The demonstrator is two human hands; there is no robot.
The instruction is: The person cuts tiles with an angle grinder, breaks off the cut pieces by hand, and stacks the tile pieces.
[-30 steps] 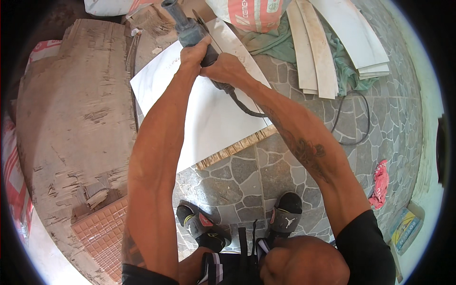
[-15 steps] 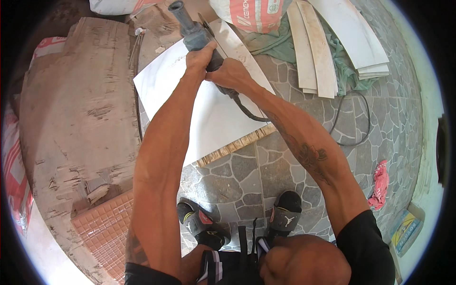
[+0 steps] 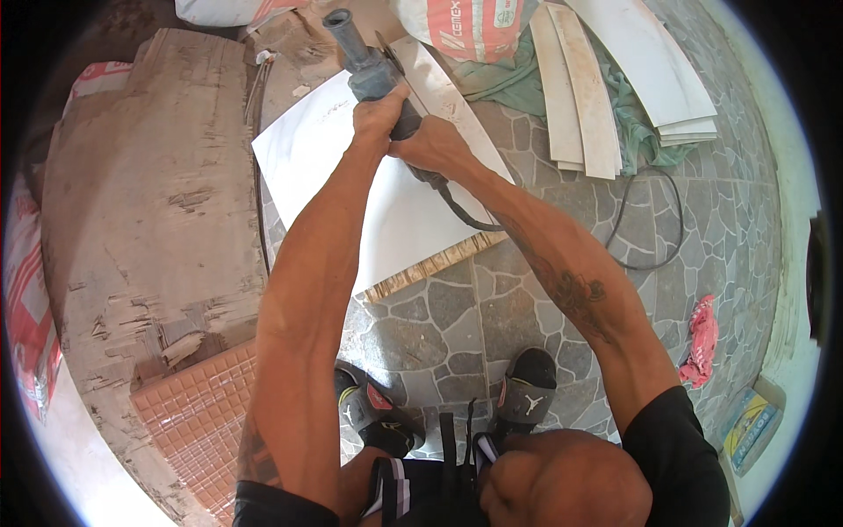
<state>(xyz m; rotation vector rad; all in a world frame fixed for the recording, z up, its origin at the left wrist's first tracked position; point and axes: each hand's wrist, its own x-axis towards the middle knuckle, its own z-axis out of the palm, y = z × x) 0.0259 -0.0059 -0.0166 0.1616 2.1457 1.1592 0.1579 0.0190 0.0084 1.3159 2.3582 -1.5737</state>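
Both of my hands are wrapped around the dark body of an angle grinder (image 3: 373, 79) with a wide round nozzle at its far end. My left hand (image 3: 380, 116) grips it farther forward, and my right hand (image 3: 432, 145) closes round the rear, near the cable. The edge of a thin cutting disc (image 3: 387, 51) shows on the tool's right side. Beneath the grinder lies a large white tile (image 3: 395, 233), set at an angle. A straight dark line runs along its right part beside the tool. Where the disc meets the tile is hard to make out.
A worn wooden board (image 3: 158, 176) and a brown gridded tile (image 3: 198, 413) lie at left. White tile strips (image 3: 584, 97) rest on green cloth (image 3: 500, 83) beside a filled sack (image 3: 470, 26). A cable (image 3: 680, 220) loops over the stone-patterned floor. A pink cloth (image 3: 701, 342) lies right.
The grinder and both hands have shifted slightly toward me and to the right along the tile. Both hands keep their grip.
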